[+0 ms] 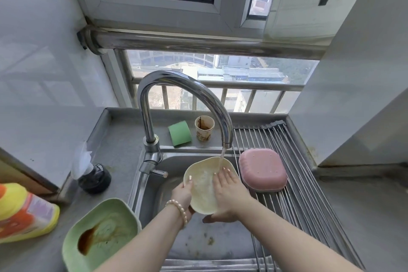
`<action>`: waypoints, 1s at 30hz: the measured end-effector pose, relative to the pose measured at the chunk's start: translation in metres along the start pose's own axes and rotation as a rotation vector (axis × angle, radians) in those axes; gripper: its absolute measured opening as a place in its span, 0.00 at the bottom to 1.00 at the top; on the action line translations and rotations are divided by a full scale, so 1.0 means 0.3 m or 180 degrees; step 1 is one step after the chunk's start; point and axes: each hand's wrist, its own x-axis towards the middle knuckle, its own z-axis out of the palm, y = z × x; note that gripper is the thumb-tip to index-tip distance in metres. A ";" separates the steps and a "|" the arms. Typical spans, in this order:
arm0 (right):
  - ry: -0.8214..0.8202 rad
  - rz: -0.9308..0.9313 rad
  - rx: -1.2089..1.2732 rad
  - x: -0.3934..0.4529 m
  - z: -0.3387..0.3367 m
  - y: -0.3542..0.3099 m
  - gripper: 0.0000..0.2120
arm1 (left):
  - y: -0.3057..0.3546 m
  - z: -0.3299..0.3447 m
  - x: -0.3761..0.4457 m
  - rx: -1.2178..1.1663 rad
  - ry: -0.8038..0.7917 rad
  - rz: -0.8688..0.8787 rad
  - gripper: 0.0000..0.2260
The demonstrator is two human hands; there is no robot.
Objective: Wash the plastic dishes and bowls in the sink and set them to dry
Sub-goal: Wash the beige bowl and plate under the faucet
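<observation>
A cream plastic bowl (203,185) is tilted over the steel sink (152,185), under running water from the tap (226,139). My left hand (183,195) grips the bowl's left rim, thumb inside. My right hand (227,192) lies flat with straight fingers on the bowl's inner right side, in the water stream. A pink bowl (262,169) sits upside down on the roll-up drying rack (293,183) to the right. A green bowl (103,236) with brown sauce stains stands on the counter at the lower left.
A green sponge (179,133) and a stained paper cup (204,128) stand on the ledge behind the sink. A yellow and orange detergent bottle (24,212) lies at the far left, with a dark jar (95,178) nearby. Food bits lie on the sink floor.
</observation>
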 end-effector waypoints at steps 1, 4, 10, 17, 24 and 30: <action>-0.0064 -0.0080 0.0133 0.006 -0.011 -0.007 0.60 | -0.003 -0.001 0.003 -0.0022 -0.0092 -0.0006 0.11; -0.0134 -0.0449 0.0284 0.013 -0.034 -0.034 0.53 | -0.004 0.003 0.009 -0.0261 -0.0570 -0.0097 0.18; 0.0490 -0.0695 0.0956 -0.003 0.004 -0.110 0.34 | 0.017 0.019 0.017 -0.0544 -0.0617 -0.0383 0.26; 0.1585 -0.0278 0.3408 -0.085 0.054 -0.071 0.10 | 0.085 0.050 -0.018 -0.0026 -0.0433 0.0463 0.15; 0.1786 0.1013 0.5999 -0.084 -0.137 -0.007 0.11 | 0.138 0.135 -0.095 0.2667 -0.0070 0.2250 0.34; 0.2290 0.1645 0.5565 -0.041 -0.234 0.013 0.19 | 0.217 0.181 -0.132 0.3381 0.0280 0.2340 0.26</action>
